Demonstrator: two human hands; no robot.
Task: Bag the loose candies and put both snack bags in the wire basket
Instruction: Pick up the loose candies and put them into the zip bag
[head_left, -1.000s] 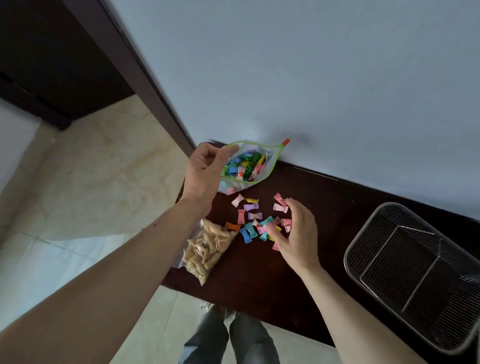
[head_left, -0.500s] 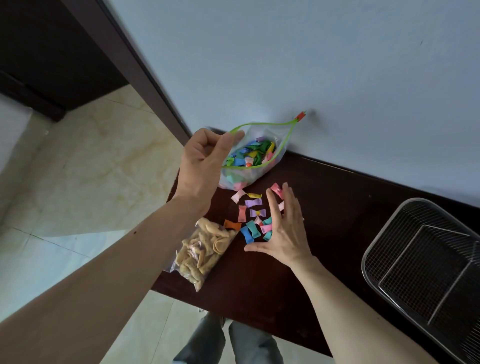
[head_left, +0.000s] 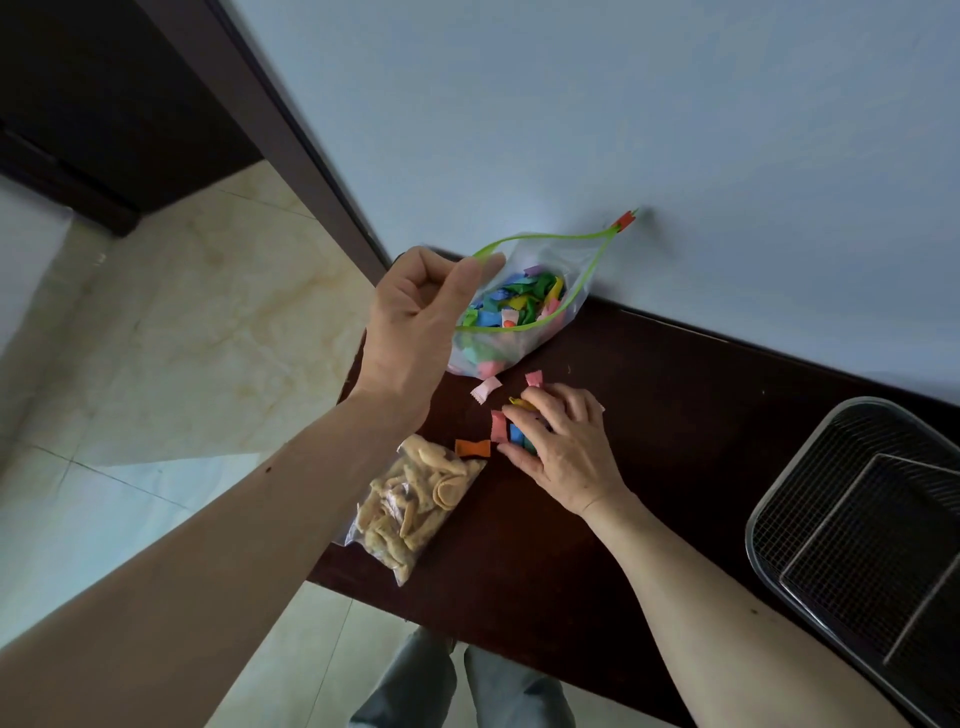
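Note:
A clear zip bag of coloured candies (head_left: 524, 306) with a green rim stands open at the back of the dark table (head_left: 675, 415), against the wall. My left hand (head_left: 415, 322) pinches its left rim and holds the mouth up. My right hand (head_left: 561, 447) is cupped over a cluster of loose candies (head_left: 501, 426) just in front of the bag, fingers curled around several of them. A pink candy (head_left: 485, 388), another pink one (head_left: 534, 378) and an orange one (head_left: 472, 447) lie loose around that hand. A sealed bag of beige snacks (head_left: 415, 504) lies at the table's left front edge.
The wire basket (head_left: 852, 525) sits at the right end of the table, with nothing in it that I can see. A pale wall runs behind the table. Tiled floor and a dark door frame (head_left: 291, 135) are to the left. My legs show below the table edge.
My right hand has gone from flat and spread over the loose candies to curled around a bunch of them. My left hand has lifted the bag's rim a little higher.

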